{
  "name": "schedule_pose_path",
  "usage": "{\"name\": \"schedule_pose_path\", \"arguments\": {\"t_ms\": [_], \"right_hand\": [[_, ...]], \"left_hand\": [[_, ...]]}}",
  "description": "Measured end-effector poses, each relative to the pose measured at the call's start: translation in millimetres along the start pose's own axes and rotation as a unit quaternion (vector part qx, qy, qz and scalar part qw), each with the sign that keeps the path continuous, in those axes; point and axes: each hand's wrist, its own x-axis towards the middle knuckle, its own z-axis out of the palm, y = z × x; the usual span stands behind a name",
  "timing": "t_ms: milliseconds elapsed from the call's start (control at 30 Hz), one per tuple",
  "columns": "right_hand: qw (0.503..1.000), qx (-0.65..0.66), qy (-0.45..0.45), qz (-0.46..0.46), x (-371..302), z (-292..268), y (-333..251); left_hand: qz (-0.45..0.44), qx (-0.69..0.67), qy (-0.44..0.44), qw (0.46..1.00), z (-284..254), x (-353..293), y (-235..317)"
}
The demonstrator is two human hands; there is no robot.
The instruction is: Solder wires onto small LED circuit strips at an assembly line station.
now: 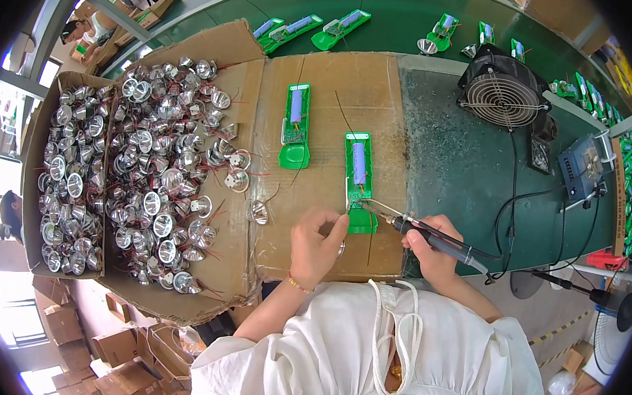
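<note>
My right hand [436, 250] is closed around a soldering iron [440, 240], with a thin curved feed tube along it. Its tip meets the small circuit board [359, 204] in a green plastic lamp housing [363, 222], which lies on cardboard before me. A purple cylindrical battery [359, 162] sits in this housing. At the housing's left edge, my left hand [314, 244] pinches with thumb and forefinger; what they hold is too small to make out. A shiny rim [341, 250] peeks out beside that hand. Left of it lies a loose reflector [259, 212] with red wires.
Another green housing with a battery [296, 127] lies farther back. Cardboard boxes of wired reflectors [166, 166] fill the left. On the right stand a black fan [503, 97] and a blue soldering station [584, 167], its cable crossing the bench. More housings [344, 29] line the far belt.
</note>
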Motion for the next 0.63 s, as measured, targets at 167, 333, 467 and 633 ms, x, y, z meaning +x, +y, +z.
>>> {"name": "schedule_pose_path", "arguments": {"t_ms": [167,333,467,633], "right_hand": [[0.999,0.028,0.012,0.020,2.2,4.0,-1.1],[0.998,0.026,-0.001,0.053,1.3,3.5,-2.5],[0.998,0.043,0.014,0.052,1.2,5.0,-4.6],[0.996,0.065,0.039,0.039,-1.1,-0.9,-6.1]], "left_hand": [[0.008,0.006,0.001,1.000,2.2,1.0,-2.3],[0.011,0.010,0.000,1.000,3.7,1.5,-1.5],[0.005,0.009,0.005,1.000,4.4,1.0,-2.3],[0.003,0.004,0.002,1.000,3.8,2.0,-0.6]]}}
